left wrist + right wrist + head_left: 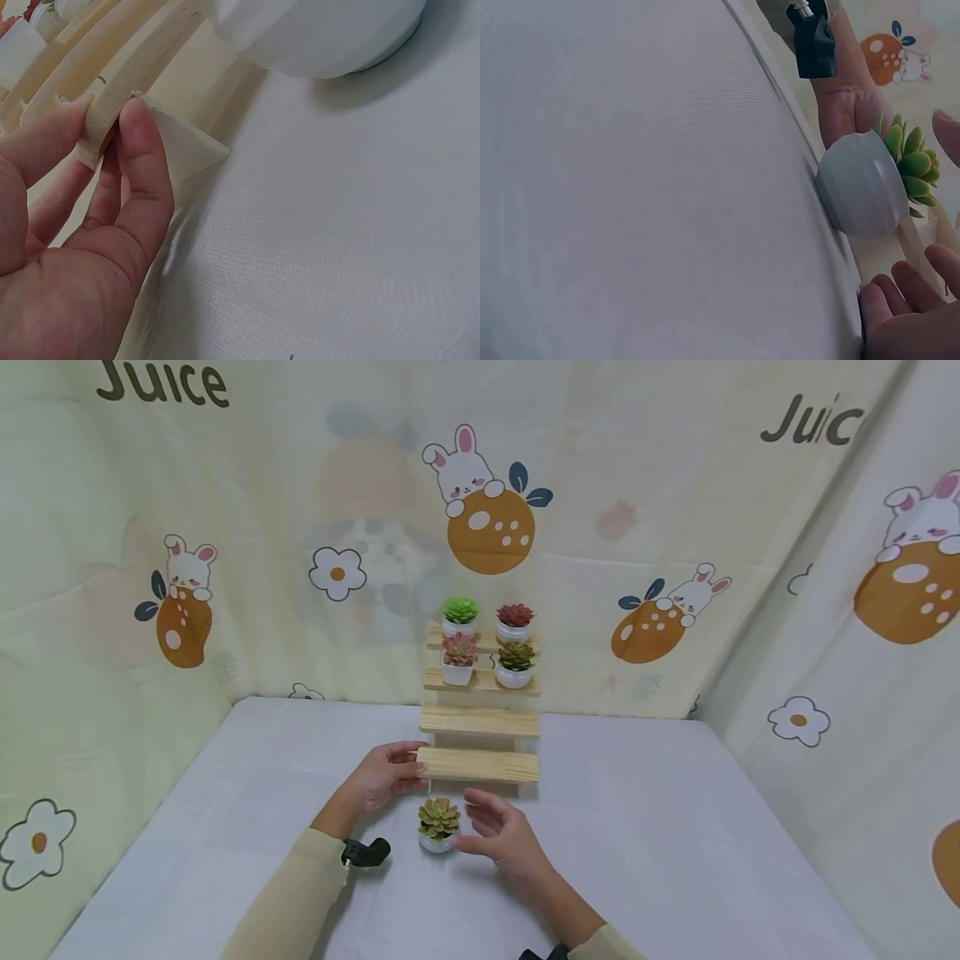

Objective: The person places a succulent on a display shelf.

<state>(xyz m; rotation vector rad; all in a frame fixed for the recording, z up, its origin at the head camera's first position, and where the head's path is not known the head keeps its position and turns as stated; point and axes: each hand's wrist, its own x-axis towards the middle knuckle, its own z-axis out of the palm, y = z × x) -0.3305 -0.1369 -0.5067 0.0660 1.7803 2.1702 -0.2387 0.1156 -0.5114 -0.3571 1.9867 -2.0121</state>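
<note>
A wooden tiered shelf [480,765] stands on the table. My left hand [386,774] grips the left end of its lowest board, thumb on one face and fingers on the other, as the left wrist view [97,187] shows. A green succulent in a white pot [437,824] sits upright on the table in front of the shelf. Just to its right, my right hand [504,839] has its thumb and fingers spread. In the right wrist view, gaps show between the pot [862,185] and that hand's fingers [911,289].
The upper two boards carry a bright green succulent [461,616], a dark red one [515,622], a pink one [459,658] and a green-brown one [515,664]. A printed curtain [570,535] hangs behind the white-covered table [637,827].
</note>
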